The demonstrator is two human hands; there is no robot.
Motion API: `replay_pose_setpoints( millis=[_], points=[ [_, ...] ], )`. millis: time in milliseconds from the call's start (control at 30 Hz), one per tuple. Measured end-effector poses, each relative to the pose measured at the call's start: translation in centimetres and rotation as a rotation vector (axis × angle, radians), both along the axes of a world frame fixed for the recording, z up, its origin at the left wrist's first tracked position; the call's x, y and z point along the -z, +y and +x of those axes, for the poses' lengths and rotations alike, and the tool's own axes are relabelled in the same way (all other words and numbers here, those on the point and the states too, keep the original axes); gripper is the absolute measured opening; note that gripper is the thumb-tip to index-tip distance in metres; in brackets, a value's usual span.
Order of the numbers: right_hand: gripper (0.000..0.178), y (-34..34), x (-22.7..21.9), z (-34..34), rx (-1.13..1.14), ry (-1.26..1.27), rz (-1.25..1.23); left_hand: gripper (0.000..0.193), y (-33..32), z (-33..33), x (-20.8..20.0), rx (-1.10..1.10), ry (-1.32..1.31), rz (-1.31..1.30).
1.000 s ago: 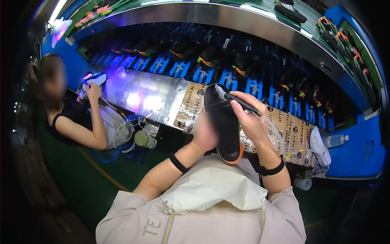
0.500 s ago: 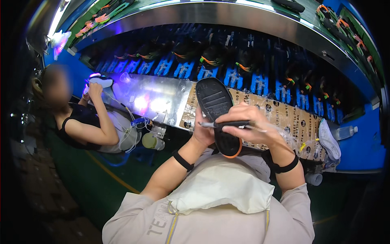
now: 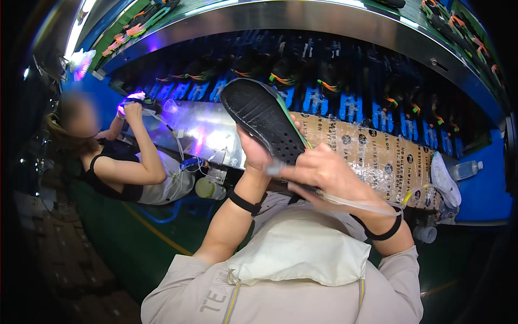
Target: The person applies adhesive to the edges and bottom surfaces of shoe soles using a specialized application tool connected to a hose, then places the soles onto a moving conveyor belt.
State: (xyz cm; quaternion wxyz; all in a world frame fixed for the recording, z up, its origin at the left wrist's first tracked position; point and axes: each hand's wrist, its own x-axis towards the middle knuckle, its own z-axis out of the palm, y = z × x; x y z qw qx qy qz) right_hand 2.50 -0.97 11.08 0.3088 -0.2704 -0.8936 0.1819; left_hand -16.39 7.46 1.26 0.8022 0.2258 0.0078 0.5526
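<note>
My left hand point(image 3: 252, 149) is closed around a black shoe sole point(image 3: 259, 112), holding it raised and tilted in front of me. The sole has grooves at its far part, a patch of small round holes nearer to me, and a green edge along its right side. In my right hand point(image 3: 332, 175) is a slim brush point(image 3: 274, 167) with a pale, motion-blurred tip and a clear tube point(image 3: 356, 202) trailing from it over my wrist. That tip is at the sole's near left edge; whether it touches cannot be made out.
Printed cardboard point(image 3: 367, 162) covers the bench's right part. Further right are a white shoe point(image 3: 445, 181) and a clear bottle point(image 3: 468, 170). Blue holders point(image 3: 352, 108) with dark shoe parts line the back under a metal ledge point(image 3: 302, 24). A co-worker point(image 3: 127, 167) sits at left.
The sole has moved left and tilted, its far end swinging leftward. My right hand has come lower, and the brush tip has gone from across the sole to its near left edge.
</note>
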Motion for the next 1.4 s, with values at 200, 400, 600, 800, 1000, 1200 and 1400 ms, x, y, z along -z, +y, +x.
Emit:
replay_pose_setpoints(
  millis=[200, 400, 600, 800, 1000, 1200, 1400],
  points=[
    [0.036, 0.0, -0.4, 0.3, 0.134, 0.130, -0.006, 0.107, 0.4, -1.4, -2.7, -0.001, -0.150, -0.111],
    [0.027, 0.5, -2.5, 1.2, -0.154, 0.145, -0.210, 0.120, 1.8, -3.1, -4.3, 0.064, -0.112, 0.039],
    [0.035, 1.4, -3.0, 1.1, -0.102, 0.005, -0.044, 0.123, 3.9, -4.2, -5.3, 0.069, 0.147, 0.319],
    [0.035, 2.3, -3.4, 0.7, 0.088, -0.050, 0.028, 0.095, 5.9, -3.7, -6.8, -0.011, 0.290, 0.430],
    [0.035, 3.1, -4.2, 1.1, -0.008, -0.020, -0.144, 0.080, 7.1, -2.4, -8.5, 0.051, 0.738, 0.389],
    [0.035, 3.5, -3.8, 0.9, -0.046, -0.228, -0.056, 0.090, 7.8, -0.8, -11.2, 0.080, 1.209, 0.603],
    [0.037, 4.5, -2.6, 0.5, -0.020, -0.285, 0.090, 0.093, 7.8, 0.5, -12.8, 0.168, 1.398, 0.642]
  ],
)
